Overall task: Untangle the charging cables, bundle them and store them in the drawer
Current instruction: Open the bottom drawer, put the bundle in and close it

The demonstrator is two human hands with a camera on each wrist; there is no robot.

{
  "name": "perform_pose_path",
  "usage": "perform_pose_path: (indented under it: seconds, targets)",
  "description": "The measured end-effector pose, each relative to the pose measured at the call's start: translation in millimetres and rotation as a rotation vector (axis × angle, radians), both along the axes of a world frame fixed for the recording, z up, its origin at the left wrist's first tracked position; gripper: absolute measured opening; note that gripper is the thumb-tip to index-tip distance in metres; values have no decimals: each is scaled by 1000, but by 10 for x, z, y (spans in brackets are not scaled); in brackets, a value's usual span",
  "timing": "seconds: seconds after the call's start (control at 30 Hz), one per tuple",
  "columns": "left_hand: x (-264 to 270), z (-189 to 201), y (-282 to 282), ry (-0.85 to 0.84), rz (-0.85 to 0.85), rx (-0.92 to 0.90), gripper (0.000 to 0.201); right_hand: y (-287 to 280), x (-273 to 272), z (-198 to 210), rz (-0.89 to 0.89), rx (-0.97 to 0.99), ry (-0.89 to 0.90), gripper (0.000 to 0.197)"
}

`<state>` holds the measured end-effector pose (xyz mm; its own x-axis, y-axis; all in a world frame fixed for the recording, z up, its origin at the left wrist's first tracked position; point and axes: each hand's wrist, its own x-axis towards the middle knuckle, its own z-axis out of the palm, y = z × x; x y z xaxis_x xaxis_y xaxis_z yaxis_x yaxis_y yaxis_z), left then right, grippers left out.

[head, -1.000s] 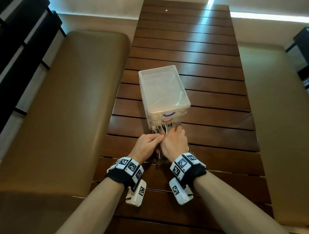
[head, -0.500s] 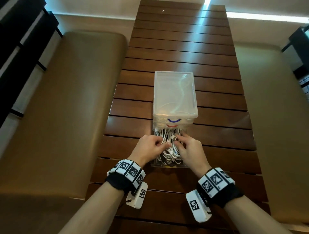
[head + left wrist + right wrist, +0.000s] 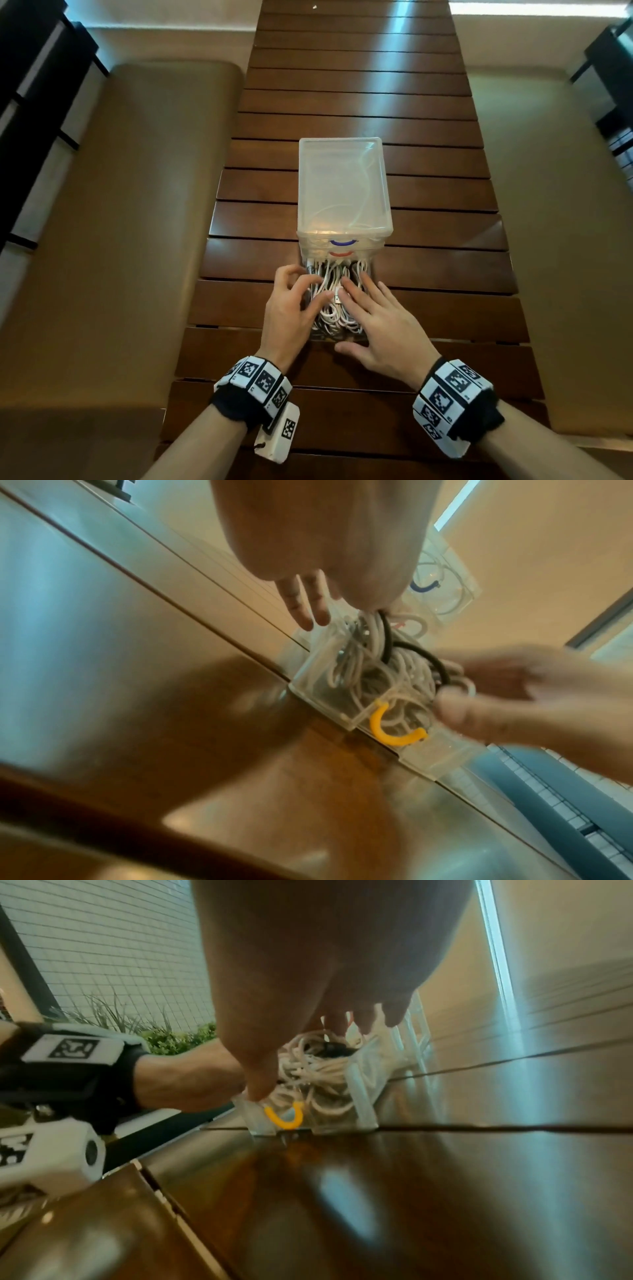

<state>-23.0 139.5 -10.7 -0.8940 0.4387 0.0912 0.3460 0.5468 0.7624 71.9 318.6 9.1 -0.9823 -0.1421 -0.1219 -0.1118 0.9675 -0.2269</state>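
A clear plastic drawer unit (image 3: pixel 342 185) stands on the slatted wooden table (image 3: pixel 428 308). Its bottom drawer (image 3: pixel 318 696), with a yellow handle (image 3: pixel 394 737), is pulled out toward me. The drawer is stuffed with coiled white charging cables (image 3: pixel 330 315) held by a black tie (image 3: pixel 421 656). My left hand (image 3: pixel 294 305) rests on the left side of the cables, fingers loosely bent. My right hand (image 3: pixel 376 318) lies flat on the right side, with its thumb at the drawer's front edge (image 3: pixel 255 1096). Neither hand grips anything.
Blue (image 3: pixel 342 242) and red (image 3: pixel 340 254) handles mark two closed drawers above the open one. Tan padded benches (image 3: pixel 120 240) run along both sides of the table. Bare slats stretch beyond the unit and in front of my wrists.
The bottom drawer has slid out toward me, showing the cables. My hands have moved apart from its front and now lie on the cables. The right hand has flattened.
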Motion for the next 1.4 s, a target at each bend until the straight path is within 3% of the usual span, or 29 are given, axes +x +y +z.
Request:
perform_pose_path:
  seconds: [0.1, 0.17, 0.23, 0.4, 0.57, 0.67, 0.83, 0.97, 1.17, 1.3, 1.4]
  targets:
    - [34, -7, -48, -129, -166, -10, 61, 25, 20, -100, 16, 21, -21, 90]
    - [60, -13, -87, -196, -335, -150, 80, 20, 25, -148, 0, -6, -15, 86]
    - [42, -27, -119, -134, -401, -303, 94, 41, 12, -177, 10, -49, -7, 83]
    - [-116, -3, -55, -38, -416, -439, 102, 158, -98, -180, 24, -138, -41, 91]
    - [-188, 38, -42, 20, -481, -633, 113, 126, -247, -182, 23, -61, -8, 89]
    - [-237, 45, 12, 49, -467, -698, 111, 108, -328, -219, 24, -63, 3, 86]
    - [-249, 87, 102, -51, -435, -588, 108, 154, -363, -236, 62, -60, -12, 90]
    - [-188, 61, 108, -71, -413, -572, 101, 86, -330, -228, 35, 90, -40, 88]
    - [-190, 84, 101, 1, -447, -736, 83, 28, -368, -111, 52, 191, -173, 89]
    - [-166, 31, 70, -76, -398, -540, 63, 56, -368, -99, 69, 157, -198, 89]
    - [-100, -40, 103, -187, -326, -347, 65, 134, -349, -71, 47, -63, -200, 76]
